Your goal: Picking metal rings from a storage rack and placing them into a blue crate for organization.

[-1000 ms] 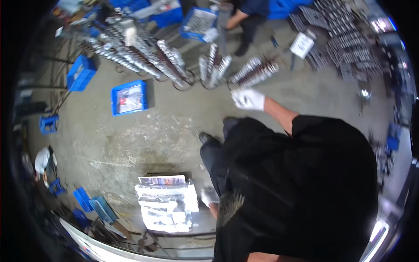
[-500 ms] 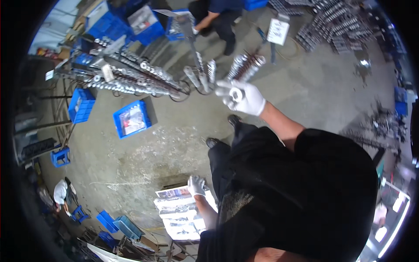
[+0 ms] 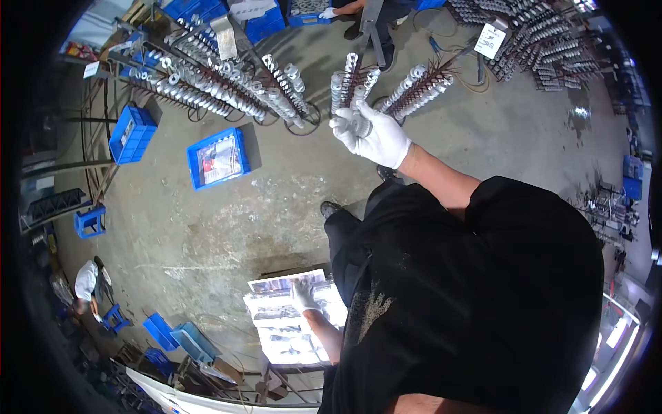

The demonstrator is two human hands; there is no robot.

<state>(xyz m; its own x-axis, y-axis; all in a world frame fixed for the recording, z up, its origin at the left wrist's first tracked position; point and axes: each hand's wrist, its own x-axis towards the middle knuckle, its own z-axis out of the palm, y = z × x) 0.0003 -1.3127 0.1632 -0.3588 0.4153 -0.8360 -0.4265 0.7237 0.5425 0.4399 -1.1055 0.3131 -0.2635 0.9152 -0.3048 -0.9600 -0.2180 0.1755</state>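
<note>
Raised in front of me, my gloved right hand (image 3: 386,141) has its fingers wrapped round a grey metal ring-shaped part (image 3: 360,125). Just beyond it stand racks of silvery cylindrical metal parts (image 3: 350,79) on brown spiky rods. Low and to the left, my gloved left hand (image 3: 302,297) lies over the far part of a brightly lit white box (image 3: 293,352). Glare and blur hide what its fingers touch. Rows of grey items show faintly inside the box.
More loaded racks (image 3: 207,86) stand far left. A blue crate (image 3: 219,160) with packaged contents sits on the floor. A co-worker's gloved hand (image 3: 327,13) rests at a blue crate (image 3: 307,17). Another person (image 3: 87,281) bends beside a blue stool (image 3: 115,318). Stacked parts (image 3: 545,41) lie far right.
My right hand has turned and closed more round the ring-shaped part, which showed its open hole before. My left hand has shifted slightly left over the white box. The whole view has shifted.
</note>
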